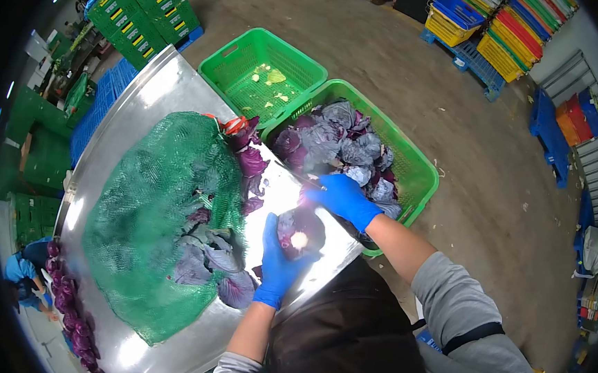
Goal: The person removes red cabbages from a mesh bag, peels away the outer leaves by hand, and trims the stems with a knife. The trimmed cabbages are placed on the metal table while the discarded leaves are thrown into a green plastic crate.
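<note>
Nearest to me is the worker's dark apron point(344, 328), pressed up against the rim of a shiny steel table point(153, 86). Just past it the left hand point(277, 258), in a blue glove, cups a red cabbage point(303, 232) from below and from the left. The fingers are wrapped round its side, and its pale cut stump faces up. The cabbage sits over the table's near edge, between the two hands.

The right hand point(343, 198), also in a blue glove, rests on top of the head at its far side. Its fingers are curled tight on a knife point(308, 179), whose thin blade pokes out to the left over the table, just clear of the cabbage.

To the left, loose purple leaves point(227, 278) lie against a big green net sack point(151, 225) that covers most of the tabletop. Its mouth spills more heads toward the hands. A row of small red cabbages point(62, 298) lines the table's left edge, where another person in blue point(22, 271) bends.

Beyond the hands, a green crate point(421, 174) full of stripped outer leaves sits against the table. Beside it a second green crate point(253, 45) holds only a few pale scraps.

Farther off stand stacked green crates point(144, 16) with yellow tags too small to read. Across the concrete floor are stacks of coloured crates point(518, 28).
</note>
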The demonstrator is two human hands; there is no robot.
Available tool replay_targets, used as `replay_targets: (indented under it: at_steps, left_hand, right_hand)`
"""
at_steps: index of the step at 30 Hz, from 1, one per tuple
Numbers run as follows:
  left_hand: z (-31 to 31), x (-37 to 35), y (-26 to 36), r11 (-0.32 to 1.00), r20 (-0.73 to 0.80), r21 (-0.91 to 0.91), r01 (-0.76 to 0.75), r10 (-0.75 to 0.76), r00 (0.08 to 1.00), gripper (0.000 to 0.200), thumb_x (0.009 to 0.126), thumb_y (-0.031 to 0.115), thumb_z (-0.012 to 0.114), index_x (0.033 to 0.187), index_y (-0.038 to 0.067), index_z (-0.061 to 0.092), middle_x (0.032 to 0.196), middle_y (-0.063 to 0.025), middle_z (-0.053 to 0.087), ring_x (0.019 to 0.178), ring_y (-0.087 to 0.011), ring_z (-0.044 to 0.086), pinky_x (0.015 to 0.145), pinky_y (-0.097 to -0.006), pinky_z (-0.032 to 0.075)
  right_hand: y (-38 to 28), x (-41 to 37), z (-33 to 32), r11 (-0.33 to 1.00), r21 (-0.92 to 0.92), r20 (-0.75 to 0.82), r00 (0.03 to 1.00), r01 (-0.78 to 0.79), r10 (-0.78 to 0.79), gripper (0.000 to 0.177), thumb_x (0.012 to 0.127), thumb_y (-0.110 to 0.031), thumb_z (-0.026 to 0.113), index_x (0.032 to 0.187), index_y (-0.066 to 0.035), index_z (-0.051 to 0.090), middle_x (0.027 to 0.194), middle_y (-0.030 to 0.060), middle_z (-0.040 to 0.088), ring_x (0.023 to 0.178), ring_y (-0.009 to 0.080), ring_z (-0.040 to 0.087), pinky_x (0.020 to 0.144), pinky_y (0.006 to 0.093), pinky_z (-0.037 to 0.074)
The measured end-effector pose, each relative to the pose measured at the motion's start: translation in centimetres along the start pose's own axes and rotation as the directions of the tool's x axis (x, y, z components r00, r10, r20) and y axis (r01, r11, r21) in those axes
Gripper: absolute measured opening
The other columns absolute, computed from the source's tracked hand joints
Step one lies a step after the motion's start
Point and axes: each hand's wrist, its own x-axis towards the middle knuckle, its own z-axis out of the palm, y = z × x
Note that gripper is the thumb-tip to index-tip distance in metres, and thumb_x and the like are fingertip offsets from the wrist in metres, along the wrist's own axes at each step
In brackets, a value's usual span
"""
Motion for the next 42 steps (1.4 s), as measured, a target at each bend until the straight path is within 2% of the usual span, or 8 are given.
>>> replay_targets:
  at_steps: [5,9,17,21,23,28,33,42]
  left_hand:
    - [-0.6,-1.1,0.8,0.994,0.015,-0.087,-0.064,0.065,0.998,0.121,0.048,0.024,0.090,0.138,-0.006,0.015,0.135,-0.0200,0.033,0.123,-0.0284,0.038,0.104,-0.0374,0.034]
    - [-1.2,0.2,1.0,0.987,0.102,0.062,-0.147,0.140,0.985,0.126,0.047,0.021,0.089,0.141,-0.005,0.009,0.136,-0.0183,0.032,0.123,-0.0283,0.038,0.104,-0.0375,0.033]
    - [-2.1,-0.6,1.0,0.945,0.227,0.219,-0.242,0.191,0.955,0.127,0.052,0.031,0.086,0.142,-0.001,0.002,0.147,-0.0234,0.014,0.135,-0.0353,0.021,0.110,-0.0398,0.023]
    - [-2.3,-1.9,1.9,0.810,0.341,0.372,-0.453,0.335,0.878,0.120,0.053,0.026,0.086,0.142,0.003,0.009,0.147,-0.0159,0.021,0.130,-0.0316,0.032,0.108,-0.0421,0.027]
    - [-1.3,-2.9,2.7,0.623,0.172,-0.709,0.332,-0.304,0.937,0.114,0.056,0.020,0.085,0.142,0.002,0.012,0.140,-0.0148,0.030,0.124,-0.0277,0.038,0.106,-0.0395,0.031]
    - [-0.1,-3.2,-2.6,0.995,-0.401,-0.064,0.076,-0.096,0.911,0.093,0.066,0.023,0.081,0.133,-0.005,0.023,0.127,-0.0155,0.038,0.116,-0.0237,0.041,0.099,-0.0354,0.036]
    - [-3.1,-0.9,1.7,0.919,-0.161,0.394,0.002,0.067,0.985,0.093,0.062,0.025,0.083,0.131,-0.005,0.028,0.123,-0.0180,0.040,0.114,-0.0285,0.042,0.097,-0.0379,0.035]
    - [0.4,3.7,2.2,0.928,-0.064,0.368,-0.047,0.076,0.995,0.112,0.061,0.041,0.077,0.134,-0.014,0.012,0.128,-0.0309,0.033,0.121,-0.0416,0.032,0.102,-0.0469,0.029]
  right_hand:
    - [0.4,0.0,-3.2,0.832,0.247,-0.034,0.853,-0.497,0.520,0.040,0.076,-0.035,0.066,0.099,-0.002,0.065,0.088,0.0130,0.066,0.075,0.0255,0.064,0.064,0.0377,0.049]
    - [-2.1,-3.3,0.5,0.937,0.084,-0.055,0.941,0.339,-0.335,0.039,0.078,-0.043,0.062,0.098,-0.010,0.066,0.084,0.0109,0.065,0.073,0.0265,0.063,0.064,0.0360,0.049]
    - [1.2,0.2,2.1,0.925,0.163,0.095,0.927,0.344,-0.362,0.030,0.077,-0.043,0.062,0.084,-0.014,0.067,0.071,0.0127,0.062,0.067,0.0302,0.062,0.064,0.0385,0.050]
    - [6.0,-0.8,1.5,0.951,-0.215,0.118,0.960,-0.223,0.253,0.031,0.074,-0.035,0.063,0.078,-0.004,0.065,0.074,0.0198,0.062,0.070,0.0364,0.062,0.064,0.0431,0.049]
    - [7.1,-2.0,0.0,0.929,-0.239,0.132,0.939,-0.282,0.319,0.038,0.073,-0.041,0.063,0.086,-0.005,0.065,0.083,0.0201,0.063,0.079,0.0360,0.062,0.068,0.0427,0.050]
    - [0.8,-3.7,-1.6,0.993,0.021,0.065,0.991,-0.117,0.115,0.047,0.077,-0.030,0.068,0.117,-0.009,0.055,0.093,0.0179,0.065,0.084,0.0280,0.065,0.072,0.0379,0.051]
    - [-3.5,-4.1,3.1,0.450,0.893,0.065,0.994,-0.018,-0.089,0.062,0.076,-0.029,0.073,0.129,-0.008,0.048,0.120,0.0150,0.057,0.109,0.0211,0.056,0.091,0.0323,0.044]
    - [-4.3,-5.2,-1.0,0.974,-0.194,0.073,0.992,0.120,-0.107,0.073,0.080,-0.046,0.058,0.137,-0.009,0.033,0.091,0.0168,0.057,0.069,0.0311,0.061,0.059,0.0396,0.047]
